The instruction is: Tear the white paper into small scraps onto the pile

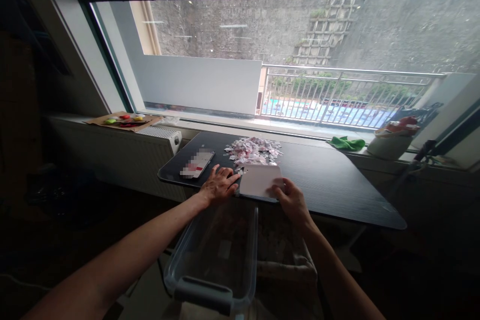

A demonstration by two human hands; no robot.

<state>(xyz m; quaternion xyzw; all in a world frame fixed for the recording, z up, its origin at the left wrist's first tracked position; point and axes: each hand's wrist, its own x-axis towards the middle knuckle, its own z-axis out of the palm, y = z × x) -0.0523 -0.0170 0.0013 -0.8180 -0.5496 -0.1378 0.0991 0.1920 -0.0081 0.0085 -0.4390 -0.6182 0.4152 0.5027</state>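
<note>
My right hand (293,201) grips the right edge of a flat white rectangular board (259,180) between thumb and fingers, at the table's near edge. Just left of the board, my left hand (220,185) rests on the dark table (318,180) with its fingers apart, the fingertips by a few small paper scraps (240,172). Behind the board lies a loose heap of pinkish-white paper pieces (255,149). Below the table edge, between my arms, stands a clear plastic bin (256,255); a pale patch shows inside it.
A blurred-out phone-like flat object (198,164) lies on the table's left. On the sill are a cardboard sheet (144,122) with coloured items, a green cloth (348,143) and a whitish bag (390,145). A radiator (123,147) stands left, below the window.
</note>
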